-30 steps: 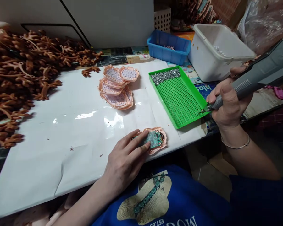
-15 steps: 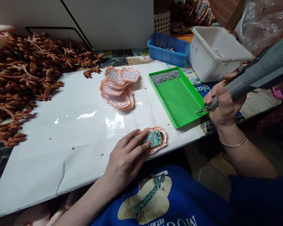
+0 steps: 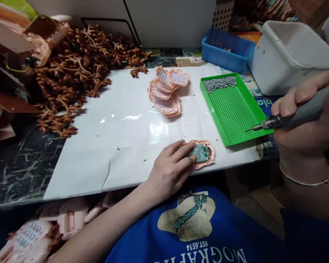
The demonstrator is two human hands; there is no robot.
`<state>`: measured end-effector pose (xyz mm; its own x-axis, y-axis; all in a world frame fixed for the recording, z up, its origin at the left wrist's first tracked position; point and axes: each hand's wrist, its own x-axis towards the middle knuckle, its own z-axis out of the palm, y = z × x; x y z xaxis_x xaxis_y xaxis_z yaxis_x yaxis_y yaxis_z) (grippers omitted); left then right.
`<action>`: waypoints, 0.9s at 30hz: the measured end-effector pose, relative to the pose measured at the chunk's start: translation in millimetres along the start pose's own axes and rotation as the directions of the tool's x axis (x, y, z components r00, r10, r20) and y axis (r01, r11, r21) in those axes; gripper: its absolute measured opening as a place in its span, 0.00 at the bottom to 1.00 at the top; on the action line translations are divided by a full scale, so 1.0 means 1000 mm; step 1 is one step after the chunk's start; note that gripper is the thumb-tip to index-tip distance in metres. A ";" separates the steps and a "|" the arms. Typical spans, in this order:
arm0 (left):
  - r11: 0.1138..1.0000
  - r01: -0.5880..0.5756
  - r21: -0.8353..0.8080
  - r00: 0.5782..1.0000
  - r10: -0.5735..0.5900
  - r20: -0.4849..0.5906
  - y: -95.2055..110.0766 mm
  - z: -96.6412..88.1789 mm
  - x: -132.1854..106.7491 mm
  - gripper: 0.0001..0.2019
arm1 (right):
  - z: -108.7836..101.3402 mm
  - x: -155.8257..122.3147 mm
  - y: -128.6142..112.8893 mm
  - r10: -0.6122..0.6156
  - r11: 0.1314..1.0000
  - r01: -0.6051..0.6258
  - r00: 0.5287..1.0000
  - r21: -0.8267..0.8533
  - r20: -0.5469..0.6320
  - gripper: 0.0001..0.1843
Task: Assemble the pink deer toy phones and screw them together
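My left hand (image 3: pixel 168 168) lies over a pink plastic shell (image 3: pixel 212 160) near the table's front edge. Its fingers press on the green circuit board (image 3: pixel 201 152) inside the shell, and part of the board is hidden beneath them. On the right, my right hand (image 3: pixel 292 135) is wrapped around a grey electric screwdriver (image 3: pixel 307 113). The thin bit points left over the near end of a green perforated tray (image 3: pixel 235 115). I cannot tell whether a screw is on the bit. Small silver screws (image 3: pixel 219 84) are heaped at the tray's far end.
Several pink shells with pale keypads (image 3: pixel 166 104) overlap mid-table. Brown plastic parts (image 3: pixel 79 73) pile at the left. A blue bin (image 3: pixel 227 54) and a white tub (image 3: pixel 279 69) stand behind the tray. More pink pieces (image 3: pixel 71 219) lie below the table's edge.
The view has swung left, so things sit further right. The screwdriver has tipped lower and its bit is further in over the tray. My left hand stays on the shell.
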<state>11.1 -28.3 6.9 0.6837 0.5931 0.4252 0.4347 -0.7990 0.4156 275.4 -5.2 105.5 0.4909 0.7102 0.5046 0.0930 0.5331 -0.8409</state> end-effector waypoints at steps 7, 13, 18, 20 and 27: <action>1.000 -0.013 0.016 1.000 0.013 0.006 0.003 -0.002 0.001 0.09 | 0.049 -0.037 0.006 0.019 0.972 -0.080 0.965 0.222 0.263 0.19; 1.000 -0.007 0.020 0.999 0.006 0.032 0.002 -0.003 0.003 0.10 | 0.059 -0.045 0.021 0.080 0.966 -0.145 0.955 0.215 0.284 0.20; 1.000 0.009 -0.004 0.999 -0.009 0.047 0.003 -0.005 0.003 0.10 | 0.058 -0.046 0.025 0.092 0.959 -0.171 0.941 0.225 0.326 0.20; 1.000 0.009 -0.007 0.999 -0.009 0.050 0.002 -0.004 0.003 0.10 | 0.056 -0.046 0.027 0.075 0.961 -0.159 0.937 0.227 0.341 0.19; 1.000 -0.014 -0.012 0.999 0.014 0.033 0.001 -0.003 0.003 0.10 | 0.053 -0.048 0.033 0.022 0.955 -0.155 0.887 0.252 0.460 0.13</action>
<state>12.4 -27.3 10.9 0.7087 0.5783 0.4041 0.4185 -0.8057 0.4192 209.2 2.2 64.0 0.0390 0.8538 0.5191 -0.2057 0.5152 -0.8320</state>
